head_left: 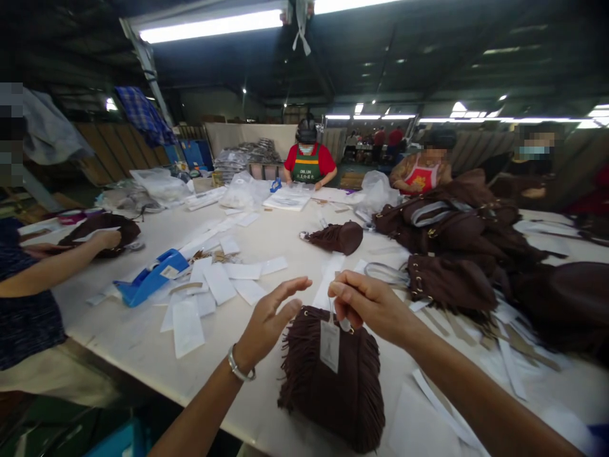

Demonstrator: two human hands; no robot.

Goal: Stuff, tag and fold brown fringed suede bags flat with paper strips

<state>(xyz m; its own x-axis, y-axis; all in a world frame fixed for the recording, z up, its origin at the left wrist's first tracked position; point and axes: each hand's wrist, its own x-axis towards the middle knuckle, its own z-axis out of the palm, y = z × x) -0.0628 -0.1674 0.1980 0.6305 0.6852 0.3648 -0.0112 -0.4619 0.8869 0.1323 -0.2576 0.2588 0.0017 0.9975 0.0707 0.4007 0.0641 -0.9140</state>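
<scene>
Bag (337, 393), brown and fringed, rests by the table's near edge (190, 398), below and between the hands, its long axis pointing away from that edge. From my remote seat I have the right hand (378, 304) nearer, at the bag's far end, thumb and fingers apparently pinching the tag's (330, 346) cord (332, 311). The left hand (266, 324) is half spread, holding nothing. Paper slips (219, 282) cover part of the table (128, 336); beyond its far edge a co-worker (309, 166) sits under strip lights (214, 26).

The tag (330, 346) below the right hand (368, 306) is too blurred to read; left of the left hand (267, 322), a person (29, 317) is cut off.
</scene>
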